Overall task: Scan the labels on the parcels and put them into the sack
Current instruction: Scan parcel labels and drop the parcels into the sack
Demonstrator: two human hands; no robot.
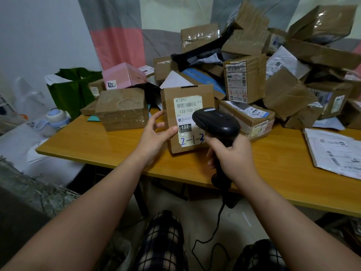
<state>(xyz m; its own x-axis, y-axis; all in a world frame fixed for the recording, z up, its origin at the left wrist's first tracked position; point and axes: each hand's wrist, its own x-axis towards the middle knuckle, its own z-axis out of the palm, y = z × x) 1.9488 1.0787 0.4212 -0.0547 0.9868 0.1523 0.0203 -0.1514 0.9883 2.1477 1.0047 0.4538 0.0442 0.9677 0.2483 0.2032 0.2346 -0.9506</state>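
Plainly, the freest room lies along the near edge of the wooden table [93,141], a bare strip running from its left corner in the middle left of the frame toward the lower right. Behind it, a heap of cardboard parcels [246,44] fills the upper right, and a white mailer [336,153] lies flat at the right edge. The parcel [169,102] being scanned stands upright at frame centre, close to the near edge, with a closed brown box [121,110] just to its left. Whether its base rests on the table or is lifted just clear cannot be told. Its white label [187,106] shows a barcode, the print "122-122-C07", a black block reading "122", and blue handwriting "2-1-3" partly hidden. The left hand [154,132] grips the parcel's left side, thumb pressed on the front at the label's edge, fingers curled round the side. The right hand [232,155] wraps all its fingers round the handle of a black scanner [216,122], whose head covers the label's lower right; its cable [216,227] drops below the table. A pink box [125,75] in the upper left carries a sticker reading "620", and a taller box [252,79] behind has red handwriting starting "4-3". The parcel itself is plain brown card, its corners sharp.
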